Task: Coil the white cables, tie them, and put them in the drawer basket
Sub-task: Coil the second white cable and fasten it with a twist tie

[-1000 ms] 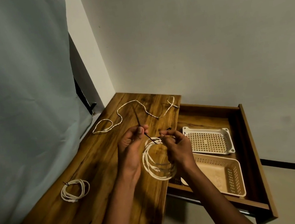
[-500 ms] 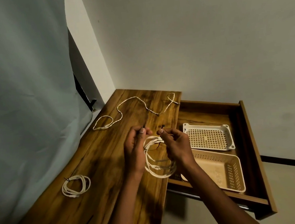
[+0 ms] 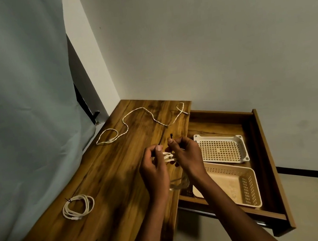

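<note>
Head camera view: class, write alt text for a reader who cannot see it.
Two hands, the left hand and right hand, cinch a black tie around a coiled white cable above a wooden desk. A tied coil and an uncoiled cable lie on it; the open drawer holds two baskets.

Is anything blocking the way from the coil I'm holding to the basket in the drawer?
Nothing visible does. The coil, held in both the left hand and right hand, sits just left of the open drawer, and the tan basket looks open-topped and empty.
</note>
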